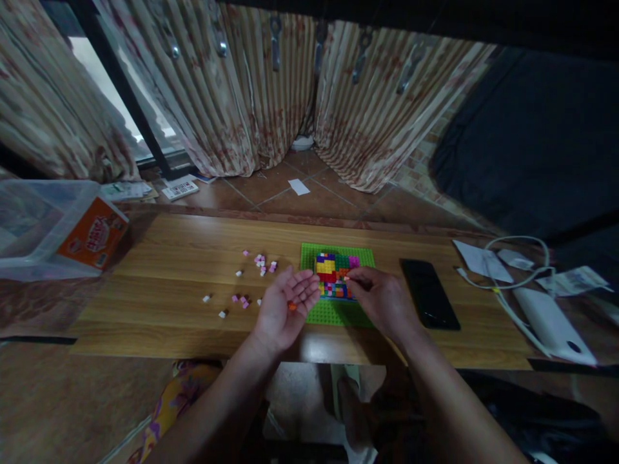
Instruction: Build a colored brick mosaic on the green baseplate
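Observation:
My left hand (285,303) is turned palm up with its fingers a little curled, and small orange toy bricks (292,306) lie in it. A green baseplate (338,316) carries a block of colourful toy bricks (325,264) in yellow, red, blue, green, orange and pink. My right hand (380,293) reaches over the right side of this build, thumb and forefinger pinched together. Between those fingertips shows a small light orange brick, partly hidden. Its tip is close to the orange bricks of the build; whether it touches them I cannot tell.
Loose pink and white bricks (260,260) are scattered on the wooden table (193,238) to the left. A black phone (429,293) lies right of the baseplate, with a white cable (520,322) and a white power bank (554,325) beyond. A clear plastic bin (48,225) stands far left.

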Demonstrator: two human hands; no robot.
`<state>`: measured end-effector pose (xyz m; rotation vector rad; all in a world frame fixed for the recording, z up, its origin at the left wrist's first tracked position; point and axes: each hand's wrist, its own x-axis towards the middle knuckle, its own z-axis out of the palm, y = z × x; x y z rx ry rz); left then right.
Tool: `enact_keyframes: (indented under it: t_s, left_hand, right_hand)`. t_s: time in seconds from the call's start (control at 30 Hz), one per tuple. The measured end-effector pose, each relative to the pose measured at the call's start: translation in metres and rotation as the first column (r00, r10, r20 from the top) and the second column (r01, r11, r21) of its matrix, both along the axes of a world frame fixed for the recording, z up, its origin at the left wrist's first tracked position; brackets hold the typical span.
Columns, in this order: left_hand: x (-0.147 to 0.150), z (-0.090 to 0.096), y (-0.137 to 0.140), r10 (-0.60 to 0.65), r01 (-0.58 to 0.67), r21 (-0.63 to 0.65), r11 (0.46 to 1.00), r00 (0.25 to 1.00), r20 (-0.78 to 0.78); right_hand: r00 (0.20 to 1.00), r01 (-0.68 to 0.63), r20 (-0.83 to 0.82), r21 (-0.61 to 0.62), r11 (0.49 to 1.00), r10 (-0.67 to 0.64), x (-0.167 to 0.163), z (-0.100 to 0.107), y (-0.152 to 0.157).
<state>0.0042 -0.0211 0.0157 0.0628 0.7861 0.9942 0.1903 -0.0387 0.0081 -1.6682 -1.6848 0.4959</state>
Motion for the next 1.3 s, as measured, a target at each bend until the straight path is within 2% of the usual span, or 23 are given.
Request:
enact_keyframes:
  t_s: [0.13,0.27,0.43,0.53,0.73,0.93,1.07,1.23,1.3]
  left_hand:
    - [0.000,0.001,0.000,-0.005,0.005,0.007,1.000,1.000,-0.005]
    - [-0.001,0.001,0.000,0.005,-0.005,0.022,1.000,1.000,-0.008]
    - [-0.001,0.002,-0.001,0.006,-0.005,0.024,1.000,1.000,-0.015]
    - [-0.001,0.002,-0.001,0.005,-0.005,0.018,1.000,1.000,-0.015]
    - [-0.002,0.000,-0.001,0.002,-0.001,0.026,1.000,1.000,-0.011]
    - [-0.001,-0.001,-0.001,0.004,-0.004,0.014,1.000,1.000,-0.010]
    - [-0.001,0.000,-0.001,0.013,-0.013,0.007,1.000,1.000,-0.010]
    - [-0.001,0.001,0.000,0.014,-0.014,0.007,1.000,1.000,-0.015]
    - [-0.001,0.002,0.000,0.015,-0.015,0.005,1.000,1.000,-0.013]
  right_hand:
    - [0.985,0.022,0.174,0.014,1.000,-0.024,-0.005,-0.002,0.002]
    - [0.926,0.028,0.376,0.016,0.999,-0.032,-0.007,0.000,0.004]
    - [0.876,0.013,0.481,-0.009,1.000,-0.007,-0.011,0.002,0.004]
    - [0.894,0.011,0.448,-0.005,1.000,-0.007,-0.013,0.001,0.006]
    - [0.972,0.009,0.236,0.025,1.000,-0.014,-0.012,-0.003,0.008]
    - [0.997,0.052,0.062,-0.004,0.999,-0.051,-0.002,-0.002,0.007]
    - [0.989,0.133,0.066,-0.018,0.991,-0.132,0.001,0.001,0.008]
    - [0.965,0.198,0.159,0.064,0.978,-0.206,-0.004,-0.003,0.012]
    - [0.959,0.225,0.163,0.057,0.973,-0.231,-0.004,-0.007,0.014]
